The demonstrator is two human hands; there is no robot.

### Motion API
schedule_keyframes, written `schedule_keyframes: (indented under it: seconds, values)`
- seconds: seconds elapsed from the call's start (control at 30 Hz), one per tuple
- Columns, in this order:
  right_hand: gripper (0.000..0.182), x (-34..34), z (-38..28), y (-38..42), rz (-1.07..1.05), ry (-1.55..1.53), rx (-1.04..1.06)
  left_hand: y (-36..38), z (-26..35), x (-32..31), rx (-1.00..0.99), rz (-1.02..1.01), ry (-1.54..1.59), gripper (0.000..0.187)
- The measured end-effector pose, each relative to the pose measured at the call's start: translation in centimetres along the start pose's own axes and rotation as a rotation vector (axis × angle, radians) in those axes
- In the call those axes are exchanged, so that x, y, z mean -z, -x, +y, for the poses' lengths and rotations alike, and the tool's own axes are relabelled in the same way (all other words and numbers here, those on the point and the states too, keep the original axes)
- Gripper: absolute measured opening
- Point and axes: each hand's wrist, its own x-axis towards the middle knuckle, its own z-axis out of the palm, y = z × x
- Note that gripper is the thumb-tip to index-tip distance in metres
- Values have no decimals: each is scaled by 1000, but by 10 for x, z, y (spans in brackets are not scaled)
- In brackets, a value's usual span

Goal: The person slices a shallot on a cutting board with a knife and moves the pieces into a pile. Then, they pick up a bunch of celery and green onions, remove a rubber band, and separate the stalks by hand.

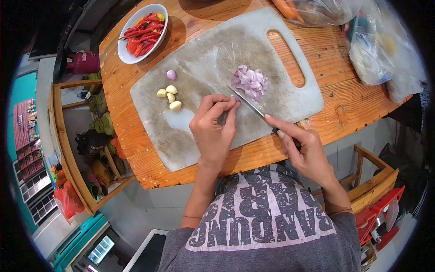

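Your left hand [212, 129] has its grip pinched together on a shallot piece [237, 99] over the cutting board [163, 147]. Your right hand [306, 147], at four o'clock from it, has its grip clamped around the knife [254, 109], blade pointing to ten, just beside the piece. Chopped shallot [250, 83] lies at one o'clock, garlic cloves [175, 106] at nine, the chilli bowl [152, 8] at ten on the bench [117, 88].

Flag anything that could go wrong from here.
The fingertips of the left hand sit right beside the knife, so a slip might nick them. The sliced shallots lie close to the knife's tip and could scatter under a stray stroke. The loose, rounded whole shallot could roll if the cutting board is bumped.
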Motion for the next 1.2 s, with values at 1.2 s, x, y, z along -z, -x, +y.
schedule_keyframes:
  seconds: [1.2]
  values:
    - [40, 5, 2, 8, 37, -72, 26, 0, -3, 7, -35, -10, -17, 12]
